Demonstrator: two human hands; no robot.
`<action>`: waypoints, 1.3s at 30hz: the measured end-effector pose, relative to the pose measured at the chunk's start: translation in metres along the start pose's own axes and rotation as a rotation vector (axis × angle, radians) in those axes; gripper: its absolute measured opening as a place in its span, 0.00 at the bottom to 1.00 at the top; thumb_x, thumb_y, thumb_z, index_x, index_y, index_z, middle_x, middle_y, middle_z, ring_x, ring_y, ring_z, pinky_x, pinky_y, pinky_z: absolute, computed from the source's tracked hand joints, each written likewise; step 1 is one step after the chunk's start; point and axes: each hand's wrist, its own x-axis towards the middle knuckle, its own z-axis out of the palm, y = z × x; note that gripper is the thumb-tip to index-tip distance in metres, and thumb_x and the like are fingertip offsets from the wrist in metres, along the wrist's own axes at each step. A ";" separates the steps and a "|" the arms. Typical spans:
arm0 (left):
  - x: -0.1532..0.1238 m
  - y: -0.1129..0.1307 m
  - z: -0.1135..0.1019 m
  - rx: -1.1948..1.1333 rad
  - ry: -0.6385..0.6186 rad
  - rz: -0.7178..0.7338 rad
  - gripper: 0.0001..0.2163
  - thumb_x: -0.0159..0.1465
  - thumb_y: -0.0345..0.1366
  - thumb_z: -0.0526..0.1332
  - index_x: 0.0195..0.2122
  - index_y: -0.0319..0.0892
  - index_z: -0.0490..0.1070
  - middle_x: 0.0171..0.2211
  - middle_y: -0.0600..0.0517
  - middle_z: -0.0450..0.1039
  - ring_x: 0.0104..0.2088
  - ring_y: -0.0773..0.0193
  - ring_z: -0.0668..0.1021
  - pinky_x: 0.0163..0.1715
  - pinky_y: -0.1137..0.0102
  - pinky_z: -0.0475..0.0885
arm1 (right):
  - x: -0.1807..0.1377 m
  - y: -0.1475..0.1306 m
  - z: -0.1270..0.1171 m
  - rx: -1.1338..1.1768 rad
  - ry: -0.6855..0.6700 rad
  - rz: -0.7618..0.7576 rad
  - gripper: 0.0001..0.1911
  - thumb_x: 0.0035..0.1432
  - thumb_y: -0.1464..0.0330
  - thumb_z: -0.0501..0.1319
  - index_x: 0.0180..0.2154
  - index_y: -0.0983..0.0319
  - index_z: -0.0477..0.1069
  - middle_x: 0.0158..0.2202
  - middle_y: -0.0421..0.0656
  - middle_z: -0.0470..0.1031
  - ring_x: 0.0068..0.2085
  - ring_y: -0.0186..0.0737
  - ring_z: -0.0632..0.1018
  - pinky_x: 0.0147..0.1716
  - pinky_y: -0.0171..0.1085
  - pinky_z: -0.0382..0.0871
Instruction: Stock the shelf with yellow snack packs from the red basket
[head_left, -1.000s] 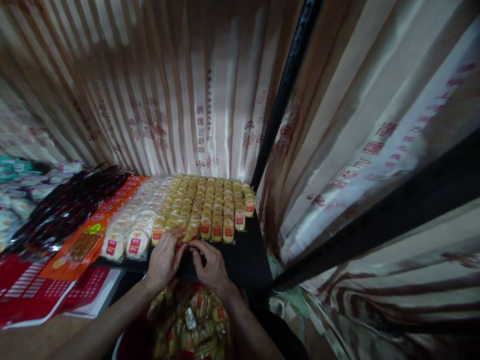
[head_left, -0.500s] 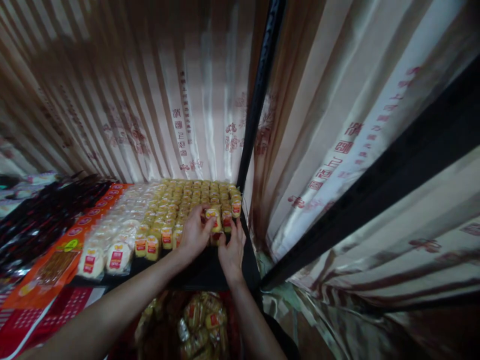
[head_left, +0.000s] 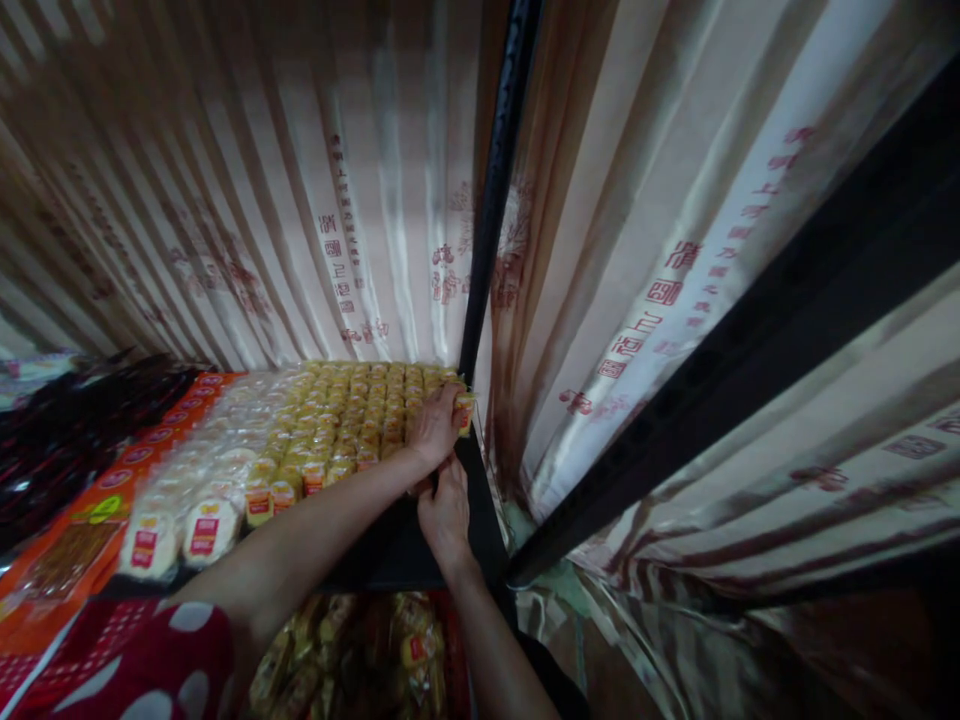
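My left hand (head_left: 437,425) reaches to the right end of the rows of small yellow wrapped cakes (head_left: 352,405). Its fingers are closed on a wrapped yellow cake (head_left: 465,410) with a red label, at the outermost row. Just below, my right hand (head_left: 446,510) is held close under the left wrist, fingers bent upward. Whatever lies in the right fingers is hidden from me. The cakes stand in tight rows on a black shelf (head_left: 375,555), several with red labels facing front.
Left of the cakes lie white round wrapped cakes (head_left: 206,535), orange packets (head_left: 82,550) and dark shiny packs (head_left: 67,450). Below the shelf edge, a container holds more wrapped cakes (head_left: 416,650). A black post (head_left: 491,210) and printed curtains (head_left: 390,200) stand behind; a black bar (head_left: 675,400) slants at right.
My left hand has moved right with the wrapped cake, to the end of the rows. The right hand has dropped slightly lower beneath it. The view has shifted a little to the right.
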 end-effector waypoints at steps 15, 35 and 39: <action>0.001 -0.016 0.023 0.356 -0.051 0.183 0.10 0.62 0.32 0.55 0.45 0.41 0.67 0.41 0.49 0.70 0.47 0.57 0.67 0.49 0.63 0.65 | 0.005 0.000 -0.003 0.048 -0.003 0.070 0.26 0.46 0.79 0.50 0.49 0.66 0.70 0.49 0.51 0.71 0.54 0.48 0.68 0.55 0.47 0.61; -0.005 0.003 0.002 0.419 -0.020 0.134 0.16 0.63 0.27 0.47 0.50 0.37 0.65 0.48 0.43 0.68 0.49 0.55 0.66 0.49 0.64 0.64 | 0.007 -0.004 -0.007 0.048 0.088 0.083 0.19 0.51 0.74 0.50 0.41 0.65 0.74 0.46 0.53 0.72 0.48 0.48 0.70 0.49 0.48 0.64; -0.040 -0.004 -0.028 0.349 0.119 0.142 0.14 0.61 0.28 0.52 0.48 0.40 0.67 0.49 0.46 0.67 0.50 0.56 0.66 0.51 0.63 0.65 | -0.001 -0.020 -0.006 0.206 0.032 -0.077 0.14 0.52 0.73 0.51 0.37 0.63 0.74 0.35 0.48 0.75 0.39 0.44 0.74 0.41 0.43 0.69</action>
